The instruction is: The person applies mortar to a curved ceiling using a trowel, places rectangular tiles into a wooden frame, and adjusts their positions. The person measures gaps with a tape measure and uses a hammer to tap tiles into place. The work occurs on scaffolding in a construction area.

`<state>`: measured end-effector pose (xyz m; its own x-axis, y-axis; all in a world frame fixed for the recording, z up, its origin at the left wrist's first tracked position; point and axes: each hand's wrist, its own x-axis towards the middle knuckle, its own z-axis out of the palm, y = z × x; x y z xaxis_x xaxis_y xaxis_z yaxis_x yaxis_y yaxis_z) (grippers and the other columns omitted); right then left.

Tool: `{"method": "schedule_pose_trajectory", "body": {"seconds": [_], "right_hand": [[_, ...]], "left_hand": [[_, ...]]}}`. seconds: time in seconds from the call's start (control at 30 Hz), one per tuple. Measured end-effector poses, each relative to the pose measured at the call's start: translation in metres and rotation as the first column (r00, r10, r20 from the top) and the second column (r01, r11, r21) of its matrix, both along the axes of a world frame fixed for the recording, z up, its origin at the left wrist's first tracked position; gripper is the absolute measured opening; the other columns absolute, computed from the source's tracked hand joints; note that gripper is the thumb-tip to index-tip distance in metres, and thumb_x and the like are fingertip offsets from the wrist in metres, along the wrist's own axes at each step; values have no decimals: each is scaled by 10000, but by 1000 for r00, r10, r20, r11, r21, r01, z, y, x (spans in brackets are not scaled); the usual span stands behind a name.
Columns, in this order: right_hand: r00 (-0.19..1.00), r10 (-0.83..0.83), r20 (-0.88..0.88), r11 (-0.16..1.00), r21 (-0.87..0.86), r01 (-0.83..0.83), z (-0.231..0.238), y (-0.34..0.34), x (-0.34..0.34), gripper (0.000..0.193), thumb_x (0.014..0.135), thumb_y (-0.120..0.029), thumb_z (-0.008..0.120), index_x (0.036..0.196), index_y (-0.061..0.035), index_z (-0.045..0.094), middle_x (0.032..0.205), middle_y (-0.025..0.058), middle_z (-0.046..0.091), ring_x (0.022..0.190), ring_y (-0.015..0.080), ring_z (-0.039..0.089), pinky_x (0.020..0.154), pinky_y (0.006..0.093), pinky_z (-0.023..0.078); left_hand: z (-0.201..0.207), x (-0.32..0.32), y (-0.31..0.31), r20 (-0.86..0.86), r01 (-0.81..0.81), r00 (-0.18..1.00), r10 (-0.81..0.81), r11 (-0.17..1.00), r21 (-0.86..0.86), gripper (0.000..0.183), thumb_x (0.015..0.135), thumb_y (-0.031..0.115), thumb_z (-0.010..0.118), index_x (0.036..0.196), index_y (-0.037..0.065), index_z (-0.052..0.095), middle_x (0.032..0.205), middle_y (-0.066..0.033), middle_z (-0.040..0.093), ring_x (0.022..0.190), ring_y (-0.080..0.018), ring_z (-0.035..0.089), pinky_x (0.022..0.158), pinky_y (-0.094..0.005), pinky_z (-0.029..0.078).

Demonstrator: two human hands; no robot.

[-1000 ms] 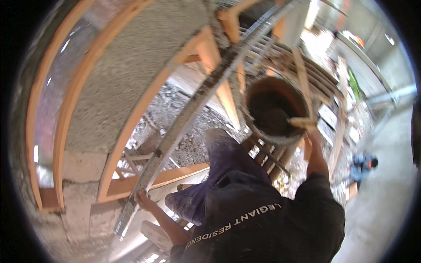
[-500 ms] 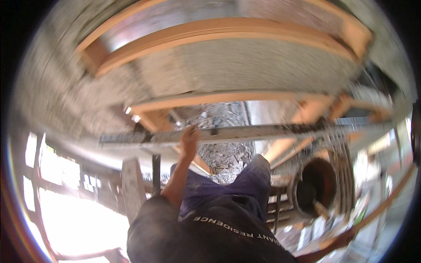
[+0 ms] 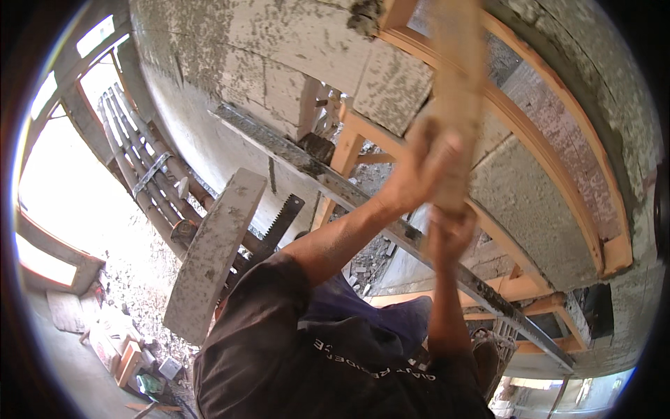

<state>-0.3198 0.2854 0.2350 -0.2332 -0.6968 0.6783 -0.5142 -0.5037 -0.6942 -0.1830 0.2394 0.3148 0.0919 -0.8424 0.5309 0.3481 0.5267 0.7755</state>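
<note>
Inside a half-built room, facing a rough block wall (image 3: 300, 45) with an orange window frame (image 3: 558, 180) and rubble (image 3: 359, 278) below; unlike half a second ago, with left grip (image 3: 419, 164) off the metal bar (image 3: 349, 195) and on a blurred wooden board (image 3: 457, 63) before the wall; clasped by both, at the lower end by right grip (image 3: 450, 234), just above by left
</note>
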Motion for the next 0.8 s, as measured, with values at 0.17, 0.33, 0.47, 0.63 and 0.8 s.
{"method": "schedule_pose_trajectory", "body": {"seconds": [0.17, 0.33, 0.47, 0.63, 0.8], "right_hand": [[939, 174, -297, 984, 31, -173, -25, -67, 100, 548, 818, -283, 685, 1189, 42, 448, 1133, 200, 495, 1023, 295, 529, 871, 383, 440], [925, 282, -254, 934, 292, -205, -81, -40, 63, 526, 849, -280, 638, 1223, 39, 451, 1211, 241, 446, 1094, 361, 493, 926, 420, 408], [924, 181, -338, 868, 496, 11, -149, 27, 0, 457, 855, -237, 625, 1190, 40, 484, 1132, 228, 509, 1068, 357, 508, 909, 412, 415], [904, 70, -422, 731, 638, 242, -210, 115, -52, 424, 844, -251, 631, 1131, 41, 521, 1030, 208, 562, 928, 339, 548, 809, 419, 449], [921, 34, -389, 644, 713, 278, -223, 133, -49, 428, 833, -259, 639, 1128, 30, 528, 968, 205, 581, 889, 346, 562, 766, 420, 463]], "left_hand": [[-39, 100, -123, -121, -645, 740, 662, 749, 154, 377, 924, 365, 505, 799, 9, 522, 674, -6, 511, 615, -73, 451, 546, -255, 410], [-55, 162, -175, -36, -697, 693, 720, 682, 221, 366, 819, 356, 635, 762, 7, 544, 634, -82, 574, 586, -154, 527, 551, -318, 444], [-84, 157, -218, 146, -740, 672, 726, 650, 173, 365, 759, 366, 676, 804, 15, 586, 659, -140, 623, 608, -236, 607, 578, -338, 473], [-89, 130, -235, 158, -687, 725, 670, 719, 105, 397, 737, 377, 693, 823, 3, 592, 692, -182, 633, 655, -312, 641, 604, -363, 492], [-84, 119, -235, 254, -672, 726, 639, 739, 59, 422, 731, 394, 705, 813, -2, 586, 657, -172, 620, 629, -316, 634, 588, -362, 490]]}}
